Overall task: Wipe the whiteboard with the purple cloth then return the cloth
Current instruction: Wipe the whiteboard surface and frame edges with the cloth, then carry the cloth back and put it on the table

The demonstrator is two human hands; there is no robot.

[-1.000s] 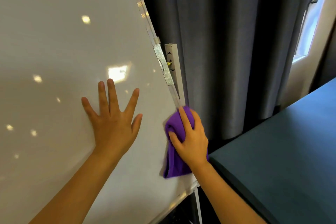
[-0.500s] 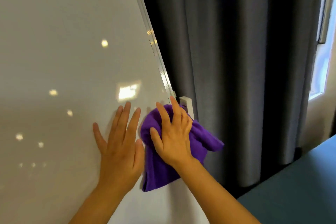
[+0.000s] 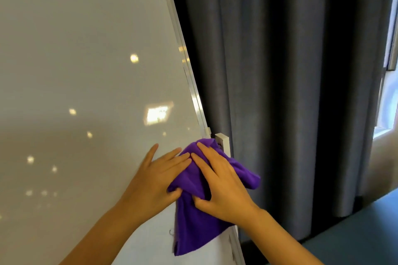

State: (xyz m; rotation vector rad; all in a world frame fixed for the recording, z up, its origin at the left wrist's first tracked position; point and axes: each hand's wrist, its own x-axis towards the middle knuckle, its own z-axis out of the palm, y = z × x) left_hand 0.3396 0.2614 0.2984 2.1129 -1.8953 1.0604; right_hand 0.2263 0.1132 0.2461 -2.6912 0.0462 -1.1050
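The whiteboard (image 3: pixel 86 71) fills the left half of the head view, glossy with light reflections. The purple cloth (image 3: pixel 193 226) hangs against its right edge, low in the frame. My right hand (image 3: pixel 221 187) lies flat over the cloth and presses it onto the board, thumb pinching a fold. My left hand (image 3: pixel 155 180) rests beside it on the board, fingers stretched to the cloth's upper edge and thumb touching its left side. A small dark mark (image 3: pixel 171 232) shows on the board just left of the hanging cloth.
The board's metal frame (image 3: pixel 189 75) runs diagonally down to a white bracket (image 3: pixel 223 142). Dark grey curtains (image 3: pixel 290 92) hang right behind it. A bright window (image 3: pixel 387 97) is at the far right, and a dark teal tabletop (image 3: pixel 366 234) sits at lower right.
The camera has tilted up and the hands sit lower in the frame. My left hand slid right until it touches the cloth. My right hand keeps the cloth pressed near the board's right edge.
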